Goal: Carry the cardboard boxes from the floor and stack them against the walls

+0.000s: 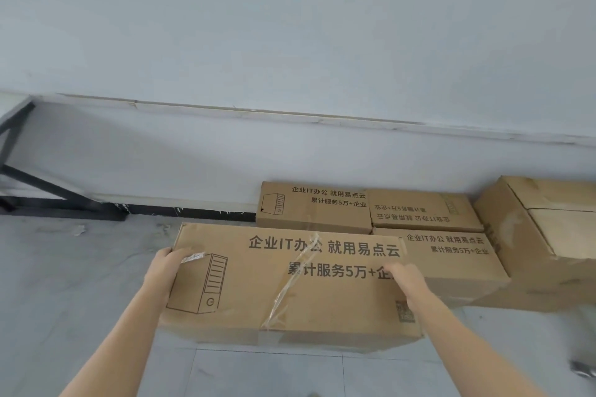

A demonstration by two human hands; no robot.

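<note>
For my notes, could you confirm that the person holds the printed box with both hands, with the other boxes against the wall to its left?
Not quite: in the head view the other boxes lie against the wall right of the printed box, not left. The left hand and right hand do hold it.

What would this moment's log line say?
held: brown printed cardboard box | left hand: grips left end | right hand: grips right end | wall: other cardboard boxes alongside
</note>
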